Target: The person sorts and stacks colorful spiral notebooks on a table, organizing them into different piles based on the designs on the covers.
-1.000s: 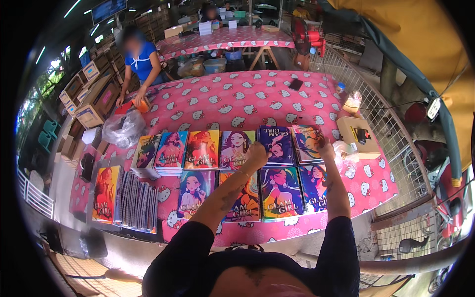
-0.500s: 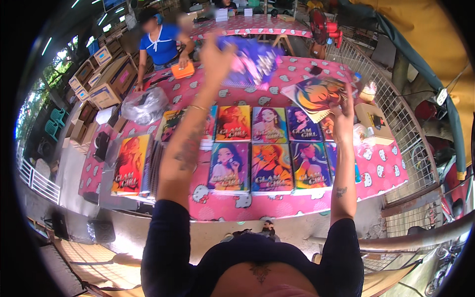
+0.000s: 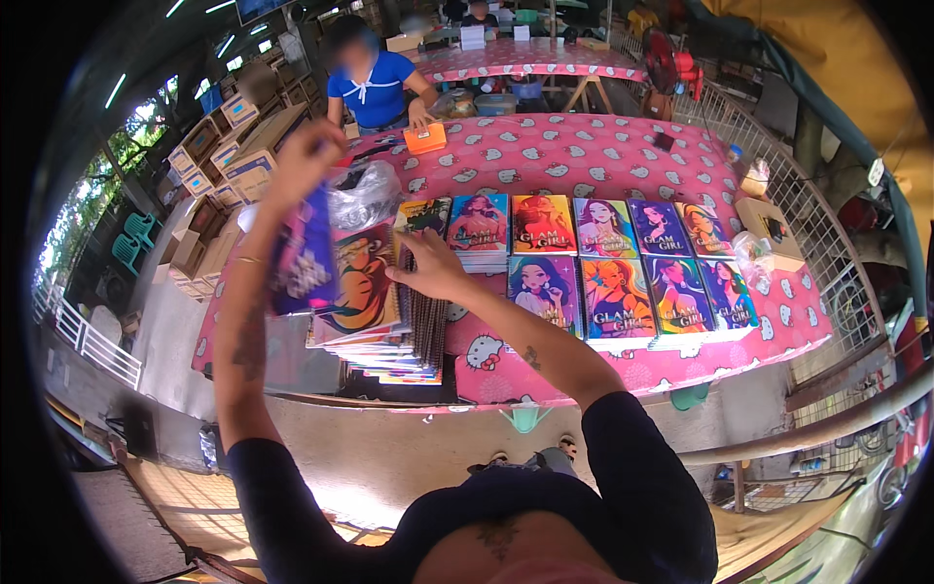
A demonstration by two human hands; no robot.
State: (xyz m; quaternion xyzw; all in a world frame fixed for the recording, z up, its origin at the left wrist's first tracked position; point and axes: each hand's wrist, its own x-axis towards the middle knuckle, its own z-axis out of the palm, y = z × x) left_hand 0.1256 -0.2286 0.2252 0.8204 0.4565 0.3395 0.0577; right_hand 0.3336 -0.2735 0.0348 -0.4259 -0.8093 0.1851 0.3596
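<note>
My left hand (image 3: 309, 161) is raised at the left, gripping the top of a purple spiral notebook (image 3: 306, 255) that hangs tilted over a tall stack. On that stack, a notebook with an orange and yellow cover (image 3: 358, 292) lies uppermost. My right hand (image 3: 430, 267) pinches its spiral edge, thumb and fingers close together. To the right, colourful notebooks stand in two rows of piles, among them a red-orange one (image 3: 542, 226) and a purple one with a blue-haired figure (image 3: 547, 292). The raised notebook covers the left part of the stack.
A pink patterned cloth covers the table (image 3: 593, 161). Crumpled clear plastic (image 3: 365, 198) lies beyond the stack. Across the table, a person in a blue top (image 3: 375, 92) touches an orange block (image 3: 425, 138). Cardboard boxes (image 3: 255, 161) are piled at the left; an open box (image 3: 769, 234) sits far right.
Both hands have swung left to the stack. The purple notebook came along in my left hand, the orange and yellow one from the right in my right hand. The view has shifted left.
</note>
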